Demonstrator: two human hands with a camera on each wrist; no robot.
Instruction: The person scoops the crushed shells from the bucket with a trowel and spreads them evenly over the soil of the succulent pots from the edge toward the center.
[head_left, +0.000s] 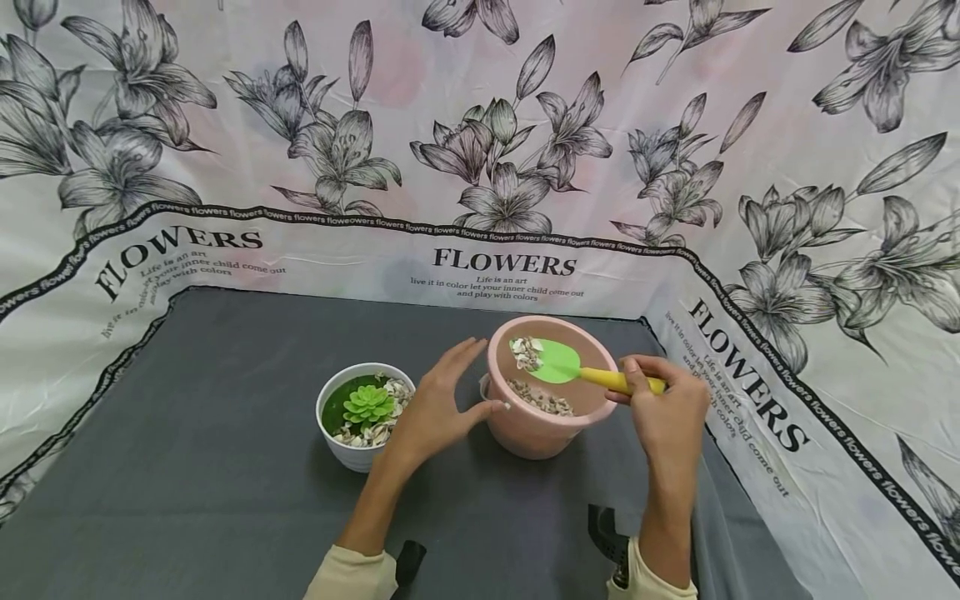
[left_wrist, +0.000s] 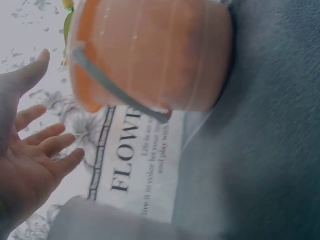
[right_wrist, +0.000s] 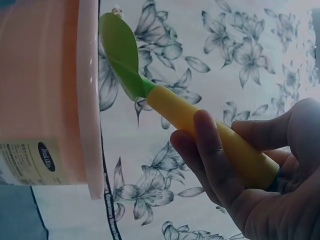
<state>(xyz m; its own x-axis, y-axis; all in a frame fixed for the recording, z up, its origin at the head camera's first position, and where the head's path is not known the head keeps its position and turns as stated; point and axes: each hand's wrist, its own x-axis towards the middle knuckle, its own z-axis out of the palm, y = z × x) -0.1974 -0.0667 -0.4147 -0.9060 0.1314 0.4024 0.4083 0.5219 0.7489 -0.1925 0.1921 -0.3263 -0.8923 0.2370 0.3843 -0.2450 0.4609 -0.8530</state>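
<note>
My right hand [head_left: 670, 408] grips the yellow handle of a small green-bladed shovel [head_left: 558, 362]. White and brown pebbles [head_left: 527, 353] lie on the blade, which is over the mouth of a pink bucket [head_left: 531, 433]. More pebbles [head_left: 542, 398] cover part of the bucket's bottom. In the right wrist view the shovel [right_wrist: 121, 55] tilts above the bucket's rim. My left hand [head_left: 438, 408] has its fingers spread beside the bucket's left side and holds nothing. Just left of it stands a white pot [head_left: 352, 454] with a green succulent [head_left: 368, 405] and pebbles.
A dark grey cloth [head_left: 195, 433] covers the table. Behind and at both sides hangs a white flower-printed curtain [head_left: 495, 283]. The bucket's grey handle [left_wrist: 120, 92] hangs down along its side in the left wrist view.
</note>
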